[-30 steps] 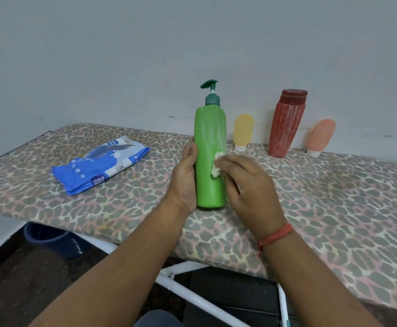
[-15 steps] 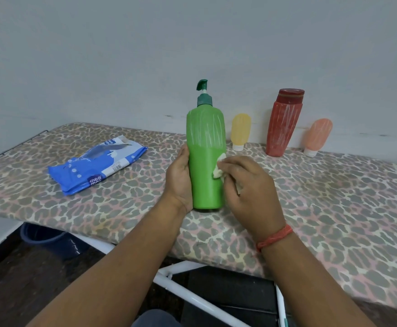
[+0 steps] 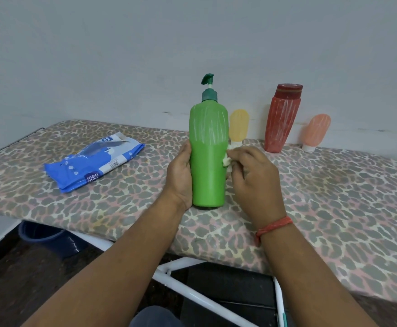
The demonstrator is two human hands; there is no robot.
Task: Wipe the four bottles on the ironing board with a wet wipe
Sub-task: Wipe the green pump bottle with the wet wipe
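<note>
A plain pale grey wall backs an ironing board with a leopard-print cover in grey, pink and cream (image 3: 334,208), whose white metal legs (image 3: 183,289) show below its near edge. On this surface, near its front edge, stands a tall green plastic pump bottle (image 3: 208,161), upright, with a dark green collar and pump head. Its upper body is streaked with thin whitish lines, while the lower body looks smooth and evenly green.

The left hand (image 3: 179,175) grips the bottle's left side, thumb along the front edge and fingers wrapped out of sight behind. The right hand (image 3: 254,178) has its fingers curled, pinching a small crumpled white wet wipe (image 3: 227,160) and pressing it against the bottle's right side about halfway up. A red thread band (image 3: 273,228) circles the right wrist.

Along the wall behind stand three more bottles: a small yellow tube-shaped bottle on a white cap (image 3: 238,127), partly hidden by the green one; a tall red tapered bottle with a dark red lid (image 3: 282,119), also streaked white; and a small peach tube-shaped bottle on a white cap (image 3: 315,133), leaning to the right. To the left, well apart from the hands, lies a flat blue and white pack of wet wipes (image 3: 93,164). A dark blue bucket (image 3: 49,239) sits on the floor under the board.
</note>
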